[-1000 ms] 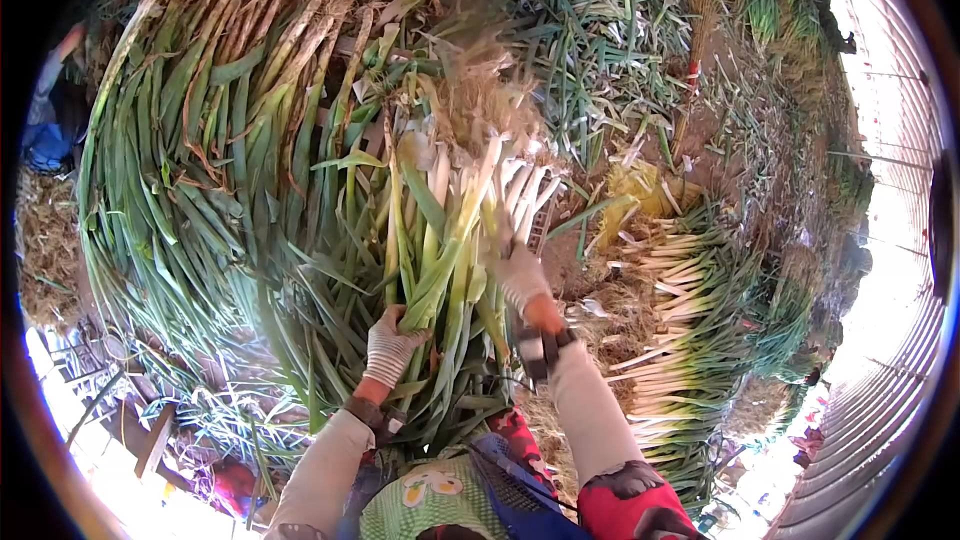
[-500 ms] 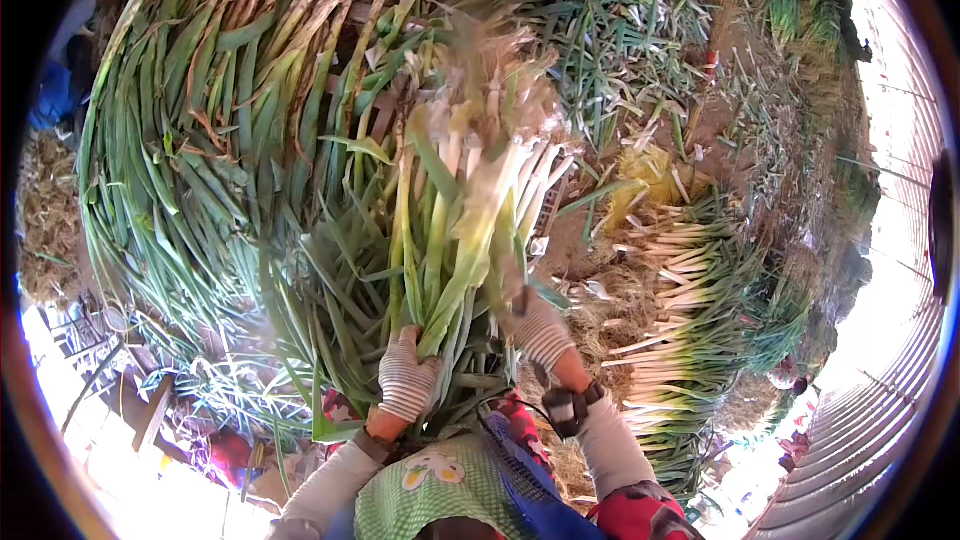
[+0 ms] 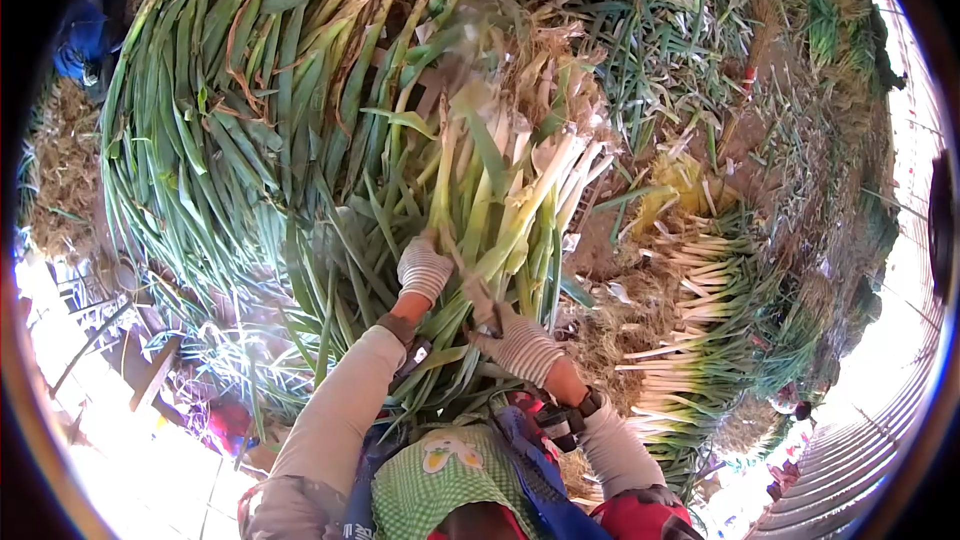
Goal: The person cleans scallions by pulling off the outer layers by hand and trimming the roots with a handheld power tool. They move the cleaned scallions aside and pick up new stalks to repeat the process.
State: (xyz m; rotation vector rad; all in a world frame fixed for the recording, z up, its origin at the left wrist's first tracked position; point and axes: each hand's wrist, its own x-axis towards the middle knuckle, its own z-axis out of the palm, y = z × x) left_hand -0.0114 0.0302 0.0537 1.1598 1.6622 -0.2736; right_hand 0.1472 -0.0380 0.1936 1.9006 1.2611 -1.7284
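Observation:
A thick bunch of green onions [image 3: 540, 190] lies in front of me, its white ends and dry roots pointing away. My left hand [image 3: 425, 270], in a striped glove, is closed around a green onion stalk on the near left of the bunch. Lower and to the right, my right hand [image 3: 525, 345], gloved the same way, is closed beside the leaves. A blurred greyish strip [image 3: 480, 298] runs from its fingers toward the left hand; whether it is a leaf or a tool I cannot make out.
A large heap of green onions [image 3: 215, 130] fills the left side. To the right, a row of cleaned green onions [image 3: 700, 330] lies beside dry root scraps [image 3: 610, 335]. Loose leaf trimmings [image 3: 670, 20] cover the ground at the back. A ribbed wall [image 3: 890, 390] curves along the right edge.
My left hand has moved forward, up along the stalks. The right hand has come slightly lower, its fingers now pointing left toward the leaves. The whole view has shifted a little.

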